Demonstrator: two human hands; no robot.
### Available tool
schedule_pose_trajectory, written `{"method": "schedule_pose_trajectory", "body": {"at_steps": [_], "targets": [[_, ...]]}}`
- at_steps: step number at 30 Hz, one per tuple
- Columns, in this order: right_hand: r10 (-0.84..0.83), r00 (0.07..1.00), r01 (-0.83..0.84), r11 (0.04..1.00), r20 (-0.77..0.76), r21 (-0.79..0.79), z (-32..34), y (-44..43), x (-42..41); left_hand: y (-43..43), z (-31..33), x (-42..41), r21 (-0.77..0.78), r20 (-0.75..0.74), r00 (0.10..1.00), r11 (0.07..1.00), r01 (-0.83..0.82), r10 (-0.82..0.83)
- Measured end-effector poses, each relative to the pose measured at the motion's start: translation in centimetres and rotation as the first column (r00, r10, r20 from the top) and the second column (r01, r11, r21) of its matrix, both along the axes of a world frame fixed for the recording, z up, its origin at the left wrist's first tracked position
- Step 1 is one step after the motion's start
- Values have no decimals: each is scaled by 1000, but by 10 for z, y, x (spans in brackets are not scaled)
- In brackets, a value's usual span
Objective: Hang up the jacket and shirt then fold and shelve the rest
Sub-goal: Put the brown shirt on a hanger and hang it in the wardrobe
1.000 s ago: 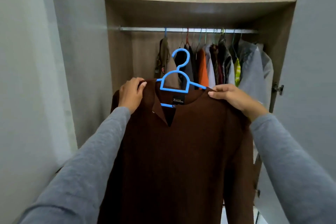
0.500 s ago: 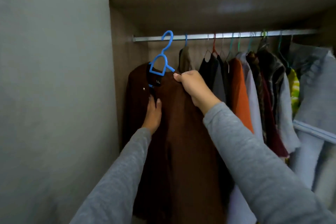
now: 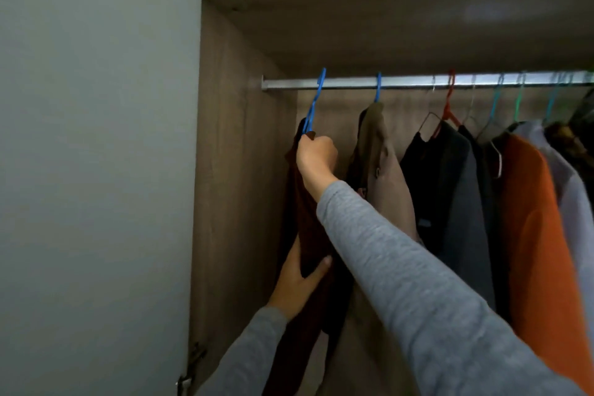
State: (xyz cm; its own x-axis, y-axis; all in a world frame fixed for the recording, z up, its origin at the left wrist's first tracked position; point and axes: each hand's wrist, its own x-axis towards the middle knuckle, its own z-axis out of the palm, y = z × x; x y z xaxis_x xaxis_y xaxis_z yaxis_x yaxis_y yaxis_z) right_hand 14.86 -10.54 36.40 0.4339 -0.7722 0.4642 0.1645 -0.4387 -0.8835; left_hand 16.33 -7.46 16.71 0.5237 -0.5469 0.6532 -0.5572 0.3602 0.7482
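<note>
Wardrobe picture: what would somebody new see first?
The blue hanger at the left end of the silver rail, with the right hand gripping its base. Under it hangs the brown shirt, held by the left hand. On the far right glows an orange top.

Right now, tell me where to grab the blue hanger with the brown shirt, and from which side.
Grip the blue hanger at its neck, just under the hook on the rail, where the right hand holds it. Come from the right front: the wardrobe side panel closes off the left, and a gap lies before the olive garment.
</note>
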Motion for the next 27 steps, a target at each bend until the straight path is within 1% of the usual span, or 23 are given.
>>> {"method": "schedule_pose_trajectory", "body": {"at_steps": [2, 4, 8, 10, 16, 21, 24, 27], "targets": [[-7, 1000, 7, 1000, 21, -4, 3, -3, 11, -11, 5, 12, -3, 23, 998, 999, -54, 54], [-24, 998, 25, 1000, 56, -10, 9, -8, 26, -28, 14, 35, -16, 4, 995, 995, -96, 96], [-58, 994, 62, 997, 93, -42, 25, -19, 40, -53, 35, 61, -9, 56, 995, 996, -88, 88], [-80, 992, 85, 995, 102, -48, 34, -27, 45, -63, 46, 71, -18, 69, 996, 999, -51, 52], [-98, 995, 99, 991, 15, -85, 42, -49, 51, -86, 58, 88, 35, 91, 996, 999, -8, 5], [-95, 994, 90, 990, -45, -107, 35, -59, 56, -91, 45, 97, 71, 55, 998, 997, 13, -17], [-142, 984, 121, 978, -111, -172, 27, -67, 52, -88, 33, 99, 88, 24, 999, 996, 26, -29], [-182, 974, 144, 958, -134, -249, 19, -68, 47, -82, 26, 94, 100, -6, 999, 994, 34, -33]]}}
